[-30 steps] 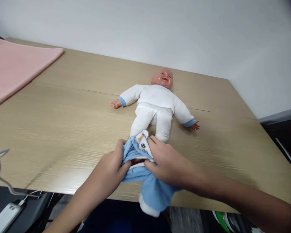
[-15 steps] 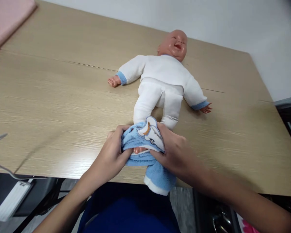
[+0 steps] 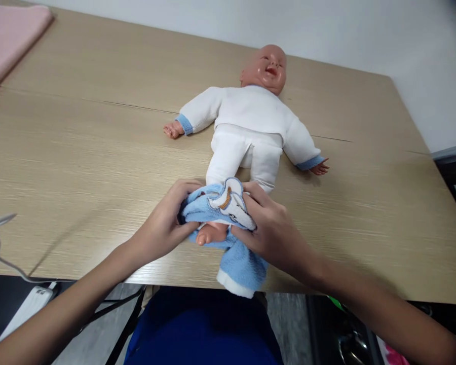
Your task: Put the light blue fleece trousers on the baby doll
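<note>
A baby doll point(image 3: 256, 111) lies on its back on the table, dressed in a white top with blue cuffs, its white cloth legs towards me. Bunched around one of its feet is a pair of light-blue doll trousers point(image 3: 201, 205) with a white animal patch. My left hand point(image 3: 171, 213) grips the bunched cloth from the left, thumb near the foot. On the right, my right hand point(image 3: 268, 220) pinches the same cloth beside the patch. The doll's bare foot point(image 3: 212, 233) pokes out of the opening. A loose trouser leg with a white cuff hangs over the table's front edge.
A folded pink cloth point(image 3: 13, 40) lies at the far left of the wooden table point(image 3: 79, 152). A grey stand with a cable point(image 3: 0, 248) is at the left edge, near a white power strip point(image 3: 26, 309) below. A wall runs behind the table.
Both hands have drawn the blue trousers slightly up and left over the foot. More of the doll's foot now shows through the opening.
</note>
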The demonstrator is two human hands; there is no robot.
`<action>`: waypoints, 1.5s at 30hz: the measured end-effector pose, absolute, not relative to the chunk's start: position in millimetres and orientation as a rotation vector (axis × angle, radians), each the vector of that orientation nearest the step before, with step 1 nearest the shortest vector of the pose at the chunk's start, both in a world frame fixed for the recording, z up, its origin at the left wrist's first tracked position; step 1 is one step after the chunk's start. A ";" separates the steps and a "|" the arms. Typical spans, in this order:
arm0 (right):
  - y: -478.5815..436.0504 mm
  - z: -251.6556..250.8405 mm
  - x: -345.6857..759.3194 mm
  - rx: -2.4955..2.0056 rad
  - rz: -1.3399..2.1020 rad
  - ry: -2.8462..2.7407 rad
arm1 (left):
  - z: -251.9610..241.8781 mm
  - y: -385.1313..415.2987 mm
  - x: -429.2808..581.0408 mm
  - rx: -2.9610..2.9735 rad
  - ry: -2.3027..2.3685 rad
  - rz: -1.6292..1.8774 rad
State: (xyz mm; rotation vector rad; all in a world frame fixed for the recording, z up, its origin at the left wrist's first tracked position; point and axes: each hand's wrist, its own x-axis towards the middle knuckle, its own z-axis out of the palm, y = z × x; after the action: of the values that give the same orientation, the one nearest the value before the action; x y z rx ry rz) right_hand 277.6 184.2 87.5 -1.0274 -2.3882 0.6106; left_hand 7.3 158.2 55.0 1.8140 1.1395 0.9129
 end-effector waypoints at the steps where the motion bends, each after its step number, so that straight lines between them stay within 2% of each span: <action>1: 188.4 87.0 278.2 -0.996 0.621 -2.385 | 56.2 163.7 4.5 1.868 1.108 0.904; 4: 209.2 87.0 282.9 -0.841 0.726 -2.384 | 57.4 180.8 -4.5 1.933 0.996 0.818; 9: 250.7 95.6 290.8 -0.569 1.116 -2.401 | 56.2 211.1 -16.1 1.917 0.844 0.709; 15: 264.1 98.1 290.3 -0.583 1.319 -2.316 | 53.6 227.5 -15.4 1.795 0.758 0.761; 18: 254.8 101.6 293.6 -0.634 1.312 -2.306 | 53.0 225.4 -16.9 1.693 0.784 0.781; 22: 231.0 115.9 308.7 -0.927 1.207 -2.381 | 53.6 222.5 -20.7 1.595 0.859 0.758; 26: 210.8 128.1 335.1 -1.111 1.296 -2.309 | 51.9 222.9 -21.8 1.568 0.875 0.814; 33: 202.7 105.8 372.3 -0.903 1.659 -1.846 | 49.3 225.8 -25.2 1.530 0.750 0.886; 35: 205.4 92.9 369.8 -0.911 1.634 -1.735 | 51.2 224.5 -26.3 1.534 0.768 0.877; 38: 214.6 84.6 354.2 -1.048 1.408 -1.710 | 55.7 220.6 -25.3 1.381 0.768 0.866; 45: 242.6 108.3 327.1 -1.067 1.112 -1.757 | 64.5 220.7 -20.6 1.194 0.790 0.730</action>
State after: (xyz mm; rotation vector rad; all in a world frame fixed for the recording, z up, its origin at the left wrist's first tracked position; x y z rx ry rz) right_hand 327.1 242.6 108.3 -1.0668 -1.7571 1.1116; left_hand -20.6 220.7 64.5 1.1936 0.7902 0.7302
